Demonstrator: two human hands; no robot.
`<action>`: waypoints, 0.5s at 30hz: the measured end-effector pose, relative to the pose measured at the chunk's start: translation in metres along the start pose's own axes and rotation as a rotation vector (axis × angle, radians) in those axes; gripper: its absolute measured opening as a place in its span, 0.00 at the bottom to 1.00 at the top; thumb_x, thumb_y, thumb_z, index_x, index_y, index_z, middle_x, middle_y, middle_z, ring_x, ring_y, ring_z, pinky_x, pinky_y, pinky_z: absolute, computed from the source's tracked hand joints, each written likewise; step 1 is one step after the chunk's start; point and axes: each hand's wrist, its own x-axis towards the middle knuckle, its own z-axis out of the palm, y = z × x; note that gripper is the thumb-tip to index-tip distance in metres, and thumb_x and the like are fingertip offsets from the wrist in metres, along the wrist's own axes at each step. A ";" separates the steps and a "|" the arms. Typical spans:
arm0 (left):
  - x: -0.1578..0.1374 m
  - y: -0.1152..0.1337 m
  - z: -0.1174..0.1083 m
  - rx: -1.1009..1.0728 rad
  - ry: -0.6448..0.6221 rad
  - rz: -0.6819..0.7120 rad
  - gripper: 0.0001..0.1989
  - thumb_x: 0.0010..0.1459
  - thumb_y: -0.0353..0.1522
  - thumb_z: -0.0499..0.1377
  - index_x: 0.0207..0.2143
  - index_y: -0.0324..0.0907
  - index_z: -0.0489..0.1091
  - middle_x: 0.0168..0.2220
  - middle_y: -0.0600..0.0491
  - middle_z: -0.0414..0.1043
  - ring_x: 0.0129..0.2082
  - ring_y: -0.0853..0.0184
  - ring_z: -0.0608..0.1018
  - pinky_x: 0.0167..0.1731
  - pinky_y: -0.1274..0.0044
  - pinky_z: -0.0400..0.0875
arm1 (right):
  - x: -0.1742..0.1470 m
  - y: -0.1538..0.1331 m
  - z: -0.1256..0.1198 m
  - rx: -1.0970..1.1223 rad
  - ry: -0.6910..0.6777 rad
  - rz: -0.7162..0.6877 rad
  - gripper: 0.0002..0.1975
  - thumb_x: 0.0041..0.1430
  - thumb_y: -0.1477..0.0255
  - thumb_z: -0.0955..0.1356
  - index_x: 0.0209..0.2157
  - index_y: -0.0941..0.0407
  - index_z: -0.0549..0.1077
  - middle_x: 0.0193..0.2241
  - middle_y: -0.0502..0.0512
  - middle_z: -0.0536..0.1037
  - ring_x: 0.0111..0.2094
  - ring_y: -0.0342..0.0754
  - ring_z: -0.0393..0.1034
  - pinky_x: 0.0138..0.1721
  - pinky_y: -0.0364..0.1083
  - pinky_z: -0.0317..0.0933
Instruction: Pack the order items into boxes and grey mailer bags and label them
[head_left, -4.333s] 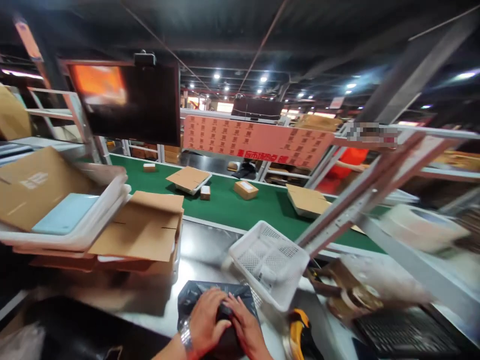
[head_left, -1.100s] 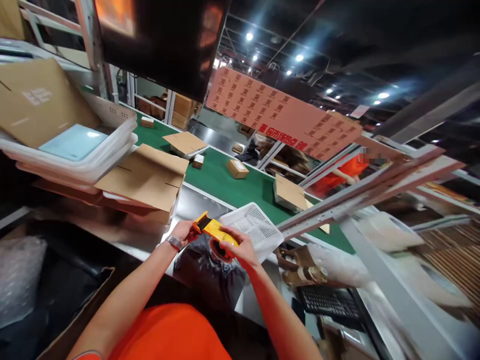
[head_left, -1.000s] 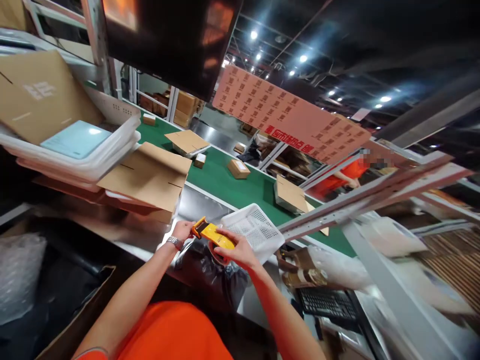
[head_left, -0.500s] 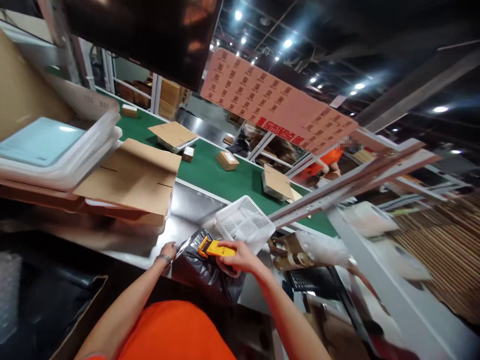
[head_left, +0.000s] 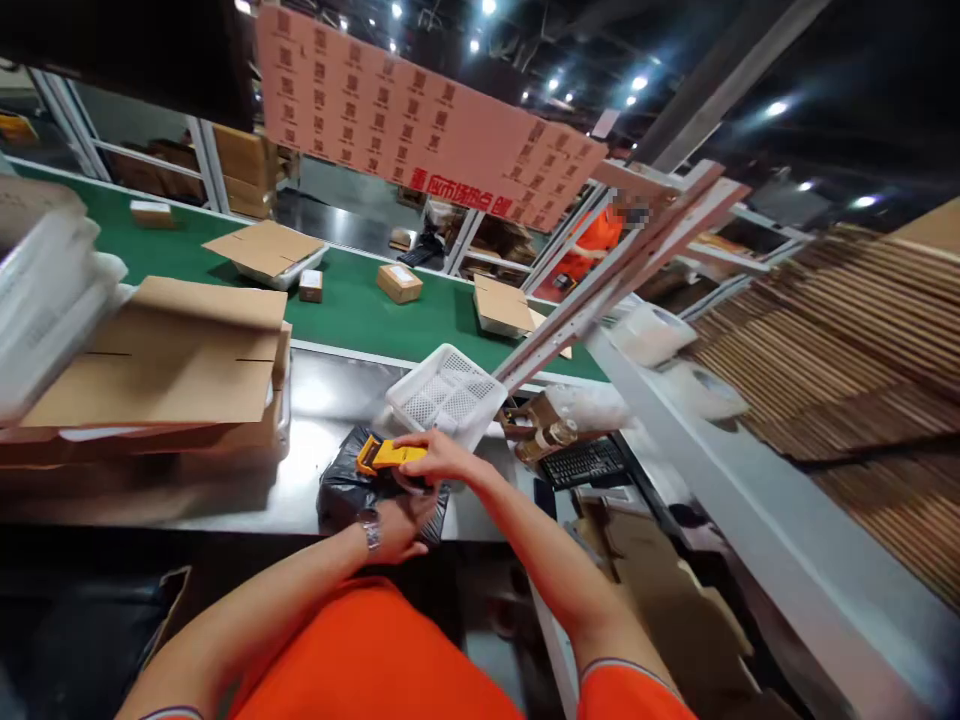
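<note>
A parcel in shiny black plastic (head_left: 341,490) lies near the front edge of the metal bench. My right hand (head_left: 429,457) is closed around a yellow tape dispenser (head_left: 388,456), holding it over the parcel's top. Just below, my left hand (head_left: 397,530) rests against the parcel's near right side, thumb apart and fingers stretched out; some fingertips are hidden against the plastic. A watch (head_left: 370,530) is on my left wrist. Directly behind the parcel, a white perforated basket (head_left: 420,385) sits tilted in view.
Cardboard pieces (head_left: 172,340) are stacked on the left. Beyond the bench runs a green conveyor (head_left: 352,315) carrying several boxes. At right are a keyboard (head_left: 581,462), a slanting metal post (head_left: 547,340) and piled flat cardboard (head_left: 840,350). A person in orange (head_left: 596,240) stands farther back.
My left hand has moved from the parcel's left side to its near right side. The tape dispenser remains in my right hand above the parcel. The view has swung to the right.
</note>
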 end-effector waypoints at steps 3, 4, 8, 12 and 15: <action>-0.016 -0.027 0.007 0.030 -0.008 -0.094 0.39 0.68 0.43 0.64 0.76 0.34 0.63 0.76 0.33 0.63 0.76 0.44 0.68 0.74 0.55 0.67 | -0.043 0.019 -0.020 0.081 0.002 0.036 0.34 0.47 0.66 0.79 0.58 0.57 0.85 0.36 0.51 0.86 0.31 0.45 0.75 0.33 0.43 0.69; -0.022 -0.032 0.009 0.033 -0.002 -0.102 0.39 0.68 0.42 0.65 0.76 0.34 0.63 0.76 0.33 0.63 0.77 0.44 0.68 0.76 0.55 0.66 | -0.064 0.030 -0.027 0.110 -0.005 0.075 0.35 0.48 0.66 0.79 0.60 0.57 0.83 0.34 0.51 0.85 0.27 0.44 0.73 0.29 0.42 0.67; -0.041 -0.035 0.024 0.056 0.020 -0.085 0.35 0.66 0.34 0.66 0.73 0.35 0.67 0.75 0.36 0.66 0.76 0.49 0.69 0.75 0.57 0.68 | -0.152 0.093 -0.040 0.169 0.068 0.253 0.38 0.45 0.67 0.78 0.60 0.60 0.82 0.30 0.52 0.84 0.24 0.45 0.71 0.24 0.41 0.63; -0.080 -0.038 0.038 0.142 0.235 0.022 0.24 0.71 0.30 0.59 0.67 0.46 0.73 0.66 0.45 0.80 0.67 0.56 0.80 0.69 0.61 0.77 | -0.193 0.161 -0.009 0.239 0.095 0.354 0.36 0.40 0.69 0.77 0.56 0.59 0.84 0.31 0.52 0.84 0.26 0.46 0.71 0.27 0.43 0.64; -0.121 -0.068 0.029 0.179 0.606 -0.231 0.23 0.71 0.38 0.61 0.66 0.48 0.73 0.63 0.42 0.82 0.64 0.53 0.83 0.65 0.59 0.80 | -0.184 0.206 0.025 0.225 0.234 0.221 0.30 0.36 0.70 0.76 0.47 0.55 0.88 0.34 0.52 0.83 0.33 0.49 0.73 0.35 0.46 0.67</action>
